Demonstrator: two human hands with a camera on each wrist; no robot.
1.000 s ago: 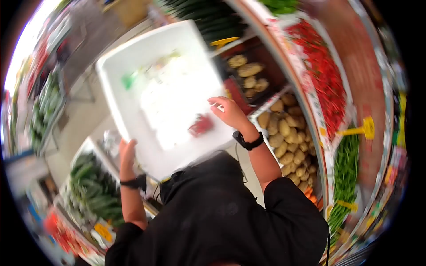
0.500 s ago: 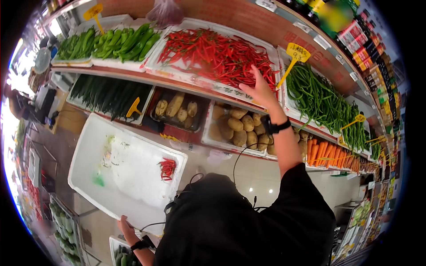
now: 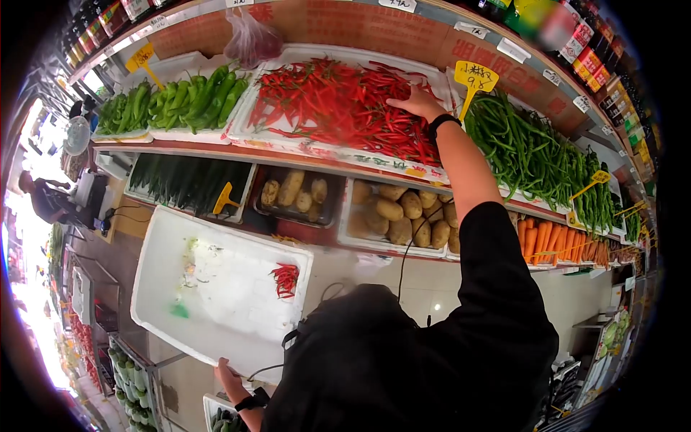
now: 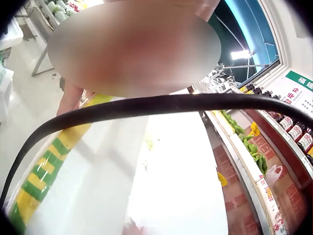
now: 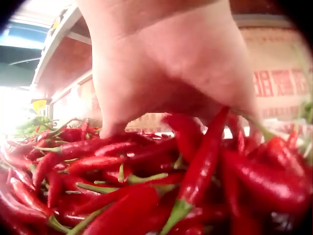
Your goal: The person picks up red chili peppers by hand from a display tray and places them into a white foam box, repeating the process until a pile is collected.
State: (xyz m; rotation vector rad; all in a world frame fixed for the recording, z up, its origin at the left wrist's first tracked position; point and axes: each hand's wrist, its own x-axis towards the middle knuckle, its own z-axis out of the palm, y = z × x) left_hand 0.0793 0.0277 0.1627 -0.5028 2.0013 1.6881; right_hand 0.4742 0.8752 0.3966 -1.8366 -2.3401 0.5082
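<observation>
My left hand (image 3: 229, 378) grips the near rim of a big white foam box (image 3: 216, 317), thumb over the edge. A small bunch of red chilies (image 3: 286, 280) lies inside that box, close to its right wall. Over on the upper shelf, my right hand (image 3: 419, 103) reaches down into a heap of red chilies (image 3: 338, 101) in a white foam tray (image 3: 266, 133). From the right wrist view, the palm (image 5: 171, 58) arches over the chilies with thumb and fingers spread apart; the fingertips are hidden among them. A blurred patch covers much of the left wrist view.
Green peppers (image 3: 205, 101) and long green chilies (image 3: 518, 144) flank the tray. A yellow price sign (image 3: 475, 78) stands by my right wrist. Below are cucumbers (image 3: 183, 183), potatoes (image 3: 403, 216) and carrots (image 3: 547, 237). Bottles (image 3: 597, 50) line the top shelf.
I have turned from the foam box toward the shelf. My right hand has gone from above the box to the chili heap. The left hand stays on the box.
</observation>
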